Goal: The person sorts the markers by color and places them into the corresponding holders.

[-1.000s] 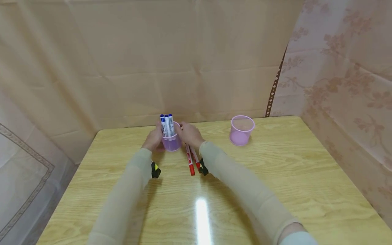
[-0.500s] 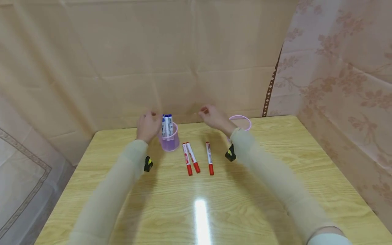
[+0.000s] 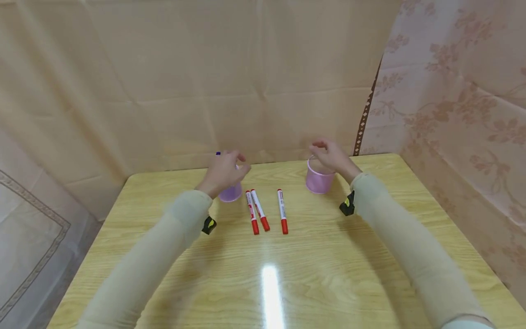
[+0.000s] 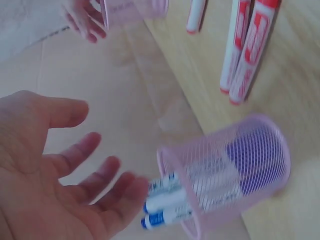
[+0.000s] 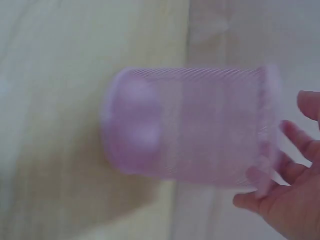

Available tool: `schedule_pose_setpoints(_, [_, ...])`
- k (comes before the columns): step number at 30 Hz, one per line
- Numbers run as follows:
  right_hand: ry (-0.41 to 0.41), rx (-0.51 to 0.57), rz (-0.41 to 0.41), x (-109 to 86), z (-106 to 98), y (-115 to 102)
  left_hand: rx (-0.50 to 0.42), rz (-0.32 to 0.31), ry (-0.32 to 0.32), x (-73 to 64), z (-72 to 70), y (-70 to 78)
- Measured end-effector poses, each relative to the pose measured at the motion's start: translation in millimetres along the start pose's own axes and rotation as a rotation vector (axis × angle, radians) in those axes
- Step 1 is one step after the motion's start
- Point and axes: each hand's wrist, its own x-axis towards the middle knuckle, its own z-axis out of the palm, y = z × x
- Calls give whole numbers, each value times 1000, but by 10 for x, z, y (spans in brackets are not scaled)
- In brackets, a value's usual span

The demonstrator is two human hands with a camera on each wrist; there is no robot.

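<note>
Soft, even, fairly bright light fills the head view, where a vertical white glare streak (image 3: 272,297) stands at six o'clock on the glossy yellow wood-grain table (image 3: 328,288). Soft-edged shadows lie near both beige sleeves (image 3: 415,246), at seven and four o'clock. The left wrist view is dimmer and hazy: the left hand (image 4: 50,185) at eight o'clock looks slightly soft, and lettering on the blue-capped white markers (image 4: 167,200) at six o'clock smears. The right wrist view is blurriest: the pink mesh cup (image 5: 210,125) mid-frame loses most of its weave, pale highlights glow toward nine o'clock on its base, and a diffuse shadow spreads at seven o'clock.
</note>
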Motion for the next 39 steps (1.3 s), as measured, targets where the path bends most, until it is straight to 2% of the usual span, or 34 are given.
schedule_pose_setpoints(5, [105,110,43,-65,72,280,-79,-41,-118,-64,159,69])
schedule_pose_setpoints(8, [119,257,106,-94,82,386,-140,-79,-189,-95,244,80])
schedule_pose_setpoints(13, [56,585,242,-143,53,509,-158,-135,-315,-124,420,31])
schedule_pose_setpoints(16, [-9,658,284,-165,30,568,-160,-174,-360,-138,545,-14])
schedule_pose_setpoints(22, [-101,661,267,-177,-15,607,-144,-252,-376,-114,741,-103])
schedule_pose_setpoints(25, [-113,669,271,-159,-12,582,-144,-283,-371,-97,791,-121])
schedule_pose_setpoints(31, [-60,692,330,-139,52,527,-137,-311,-283,-64,888,-143])
schedule_pose_setpoints(35, [-23,683,346,-139,105,495,-176,-337,-224,-48,957,-158])
schedule_pose_setpoints(39, [-5,703,348,-121,143,483,-182,-379,-196,-40,977,-143])
